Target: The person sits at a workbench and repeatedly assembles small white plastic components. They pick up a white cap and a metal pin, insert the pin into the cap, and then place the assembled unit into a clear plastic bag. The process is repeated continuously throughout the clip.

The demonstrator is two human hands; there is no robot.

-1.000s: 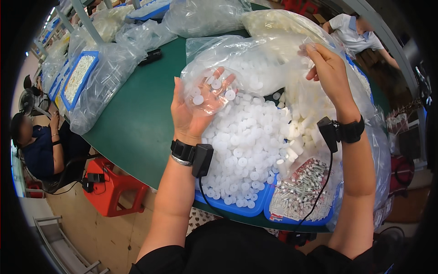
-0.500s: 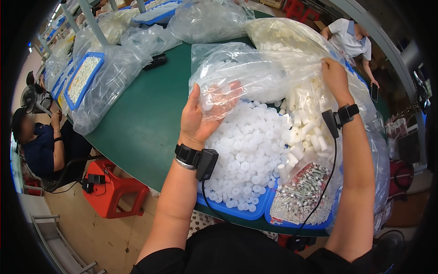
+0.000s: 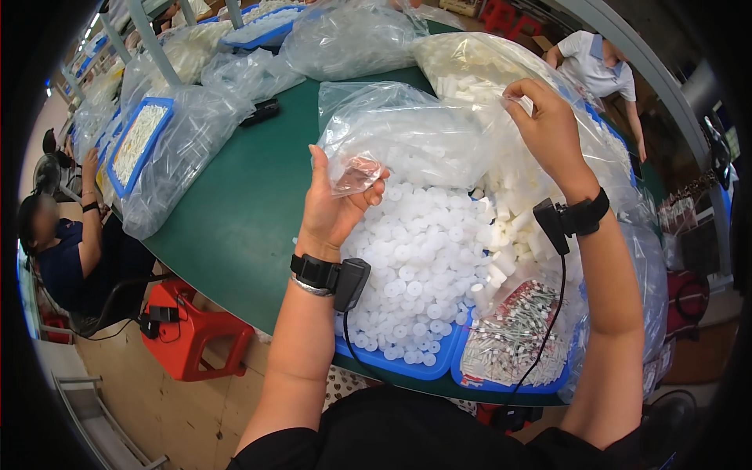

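A clear plastic bag (image 3: 423, 137) stretches between my hands, over a heap of small white translucent discs (image 3: 411, 274) with centre holes. My left hand (image 3: 333, 207) is palm up at the bag's left end, thumb raised apart. Its fingers curl loosely and show partly through the film. At the bag's right end, my right hand (image 3: 548, 129) pinches the plastic between thumb and fingertips. The discs lie in a blue tray (image 3: 439, 366). White cylindrical pieces (image 3: 509, 235) spill beside them, below my right hand.
A second tray of thin metal-and-white parts (image 3: 517, 337) stands near me on the right. Large filled bags (image 3: 352, 39) line the table's far side. On the left are a red stool (image 3: 192, 329) and a seated person (image 3: 66, 251); another person (image 3: 599, 74) is far right.
My right hand has moved a little left and lower, bringing the bag's end with it. My left hand has shifted slightly left, and its fingers have curled. The seated person's arm has risen.
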